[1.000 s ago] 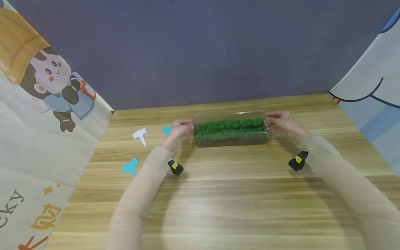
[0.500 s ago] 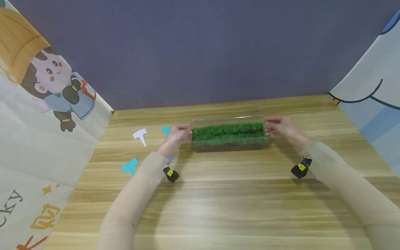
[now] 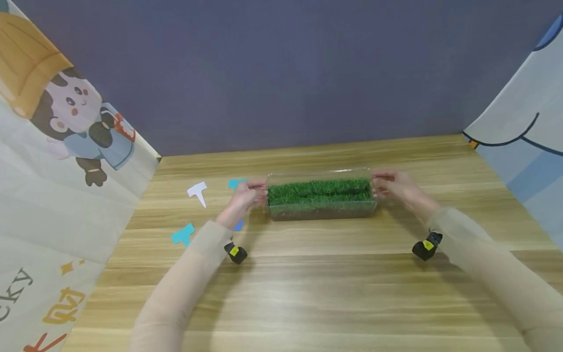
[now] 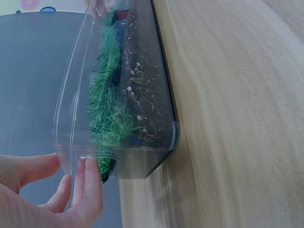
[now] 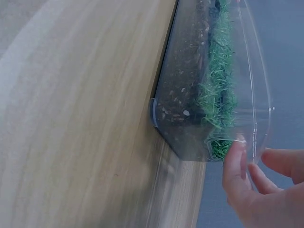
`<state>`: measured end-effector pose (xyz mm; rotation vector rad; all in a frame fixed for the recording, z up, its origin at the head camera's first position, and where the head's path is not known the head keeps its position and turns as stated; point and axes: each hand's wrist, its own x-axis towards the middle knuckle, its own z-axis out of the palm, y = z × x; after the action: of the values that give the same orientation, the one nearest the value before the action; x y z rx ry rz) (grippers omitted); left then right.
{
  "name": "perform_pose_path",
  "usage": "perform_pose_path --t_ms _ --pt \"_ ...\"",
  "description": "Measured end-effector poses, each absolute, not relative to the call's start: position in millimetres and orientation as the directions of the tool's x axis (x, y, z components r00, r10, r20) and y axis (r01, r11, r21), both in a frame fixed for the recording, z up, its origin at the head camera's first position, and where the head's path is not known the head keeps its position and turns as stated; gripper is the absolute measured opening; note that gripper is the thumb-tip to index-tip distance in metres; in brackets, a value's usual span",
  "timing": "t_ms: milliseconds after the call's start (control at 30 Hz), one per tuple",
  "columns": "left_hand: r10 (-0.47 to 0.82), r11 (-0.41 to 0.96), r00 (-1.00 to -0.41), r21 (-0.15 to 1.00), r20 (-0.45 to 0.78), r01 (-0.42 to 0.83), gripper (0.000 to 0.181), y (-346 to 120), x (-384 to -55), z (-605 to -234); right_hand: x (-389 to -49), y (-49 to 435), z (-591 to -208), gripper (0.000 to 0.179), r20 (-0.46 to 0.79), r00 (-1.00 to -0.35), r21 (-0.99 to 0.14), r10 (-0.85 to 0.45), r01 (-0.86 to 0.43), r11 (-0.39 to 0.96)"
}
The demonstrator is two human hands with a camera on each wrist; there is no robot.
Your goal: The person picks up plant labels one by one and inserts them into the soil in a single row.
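Note:
A long clear plastic planter box (image 3: 321, 213) stands lengthwise across the table, with strips of green artificial grass (image 3: 318, 191) over dark soil. At its left end, my left hand (image 3: 244, 196) grips the end wall; the left wrist view shows the fingertips (image 4: 90, 173) in the cutout and the thumb near the top rim. My right hand (image 3: 399, 187) grips the opposite end the same way, its fingers (image 5: 233, 166) hooked at the cutout below the rim. In both wrist views the box's base lies at the wooden table.
Left of the box lie T-shaped plant labels: a white label (image 3: 197, 192), a teal label (image 3: 183, 234) and another teal label (image 3: 236, 184) behind my left hand. A blue label (image 3: 239, 226) shows partly beside my left wrist. A dark partition (image 3: 308, 73) rises at the table's back edge.
Both hands have brought the planter box toward me and slightly left. The blue label, earlier hidden by my left arm, now shows in part. The other labels have stayed put.

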<state>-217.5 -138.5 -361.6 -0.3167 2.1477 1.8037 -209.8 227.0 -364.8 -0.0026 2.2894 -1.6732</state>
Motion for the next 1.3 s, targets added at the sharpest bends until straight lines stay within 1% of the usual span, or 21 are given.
perform_pose_path --t_ms 167,467,733,1300 --pt "0.024 0.171 -0.927 0.915 -0.375 -0.366 0.044 -140 -215 -363 -205 225 -365 0.044 -0.240 -0.953 -0.938 -0.187 0.178 0.297" --pt "0.025 0.175 -0.930 0.917 -0.367 -0.358 0.043 -140 -202 -363 -191 224 -369 0.043 -0.214 -0.956 -0.937 -0.199 0.142 0.320" --pt "0.028 0.163 -0.930 0.920 -0.366 -0.357 0.042 -142 -192 -364 -183 223 -372 0.044 -0.221 -0.953 -0.936 -0.205 0.149 0.319" --pt "0.048 0.182 -0.928 0.916 -0.371 -0.357 0.043 -147 -191 -363 -181 222 -369 0.045 -0.217 -0.954 -0.941 -0.206 0.148 0.305"
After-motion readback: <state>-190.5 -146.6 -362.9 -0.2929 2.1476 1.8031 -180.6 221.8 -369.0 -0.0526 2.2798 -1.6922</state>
